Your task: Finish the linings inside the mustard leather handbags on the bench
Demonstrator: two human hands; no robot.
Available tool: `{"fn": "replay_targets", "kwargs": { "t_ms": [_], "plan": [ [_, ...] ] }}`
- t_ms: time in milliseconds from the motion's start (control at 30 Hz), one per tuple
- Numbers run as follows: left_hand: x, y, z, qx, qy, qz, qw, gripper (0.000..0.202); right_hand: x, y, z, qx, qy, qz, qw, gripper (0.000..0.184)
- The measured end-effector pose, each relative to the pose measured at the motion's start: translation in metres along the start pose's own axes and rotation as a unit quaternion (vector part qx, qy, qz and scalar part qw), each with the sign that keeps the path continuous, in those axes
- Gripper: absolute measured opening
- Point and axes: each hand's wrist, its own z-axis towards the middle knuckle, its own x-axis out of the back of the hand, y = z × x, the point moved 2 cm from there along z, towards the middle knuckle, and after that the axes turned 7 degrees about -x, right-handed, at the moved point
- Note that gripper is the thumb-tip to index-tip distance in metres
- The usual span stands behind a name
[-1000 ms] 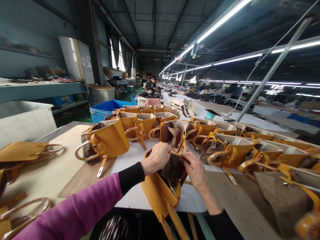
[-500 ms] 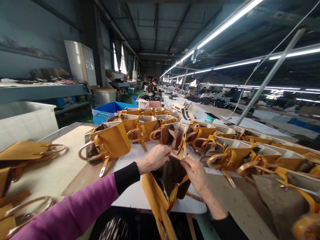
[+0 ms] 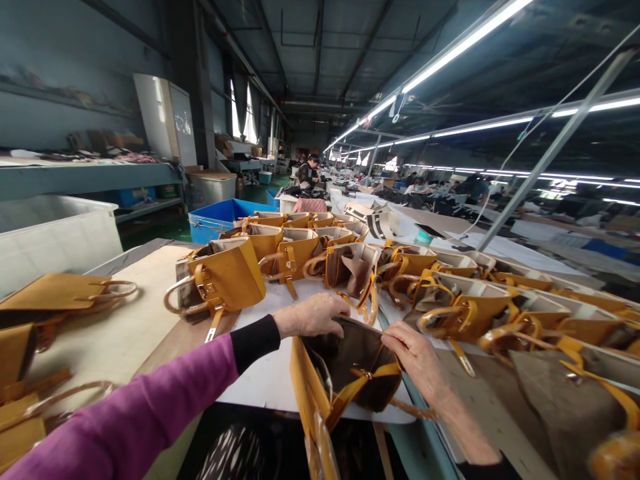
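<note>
A mustard-yellow handbag (image 3: 320, 393) with a dark brown lining stands open at the table's near edge, right in front of me. My left hand (image 3: 313, 315) grips the far left rim of its mouth, fingers curled over the edge. My right hand (image 3: 417, 357) pinches the right rim of the same bag, holding the mouth spread wide. A yellow strap (image 3: 363, 381) crosses the inside of the bag. My left arm wears a purple sleeve with a black cuff.
Several more yellow handbags (image 3: 225, 280) stand in rows across the white table (image 3: 260, 387) behind and to the right. Flat yellow bags (image 3: 60, 300) lie at the left. A blue bin (image 3: 220, 217) and a white crate (image 3: 55, 237) sit beyond. People work far down the hall.
The bag's mouth has been pulled wider. My right hand moved right and toward me with the rim, and the bag has dropped a little lower at the table edge.
</note>
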Motion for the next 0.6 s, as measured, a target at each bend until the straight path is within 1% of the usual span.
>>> {"fn": "replay_targets", "kwargs": {
  "t_ms": [100, 233, 433, 600],
  "plan": [
    [0.0011, -0.0023, 0.0018, 0.0, 0.02, -0.03, 0.999, 0.014, -0.0001, 0.0008, 0.0002, -0.005, 0.001, 0.0, 1.0, 0.028],
    [0.0009, -0.0036, 0.0043, 0.046, 0.041, -0.086, 0.994, 0.007, -0.0008, 0.0012, -0.0012, -0.007, 0.001, -0.001, 1.0, 0.029],
    [-0.0006, -0.0049, 0.0054, 0.065, 0.052, -0.118, 0.99, 0.007, 0.0, -0.0011, -0.0021, -0.008, 0.0, -0.004, 1.0, 0.03],
    [-0.002, -0.0075, 0.0075, 0.083, 0.053, -0.134, 0.986, 0.007, -0.0012, 0.0019, -0.0015, -0.001, 0.008, -0.017, 1.0, 0.029]
  ]
}}
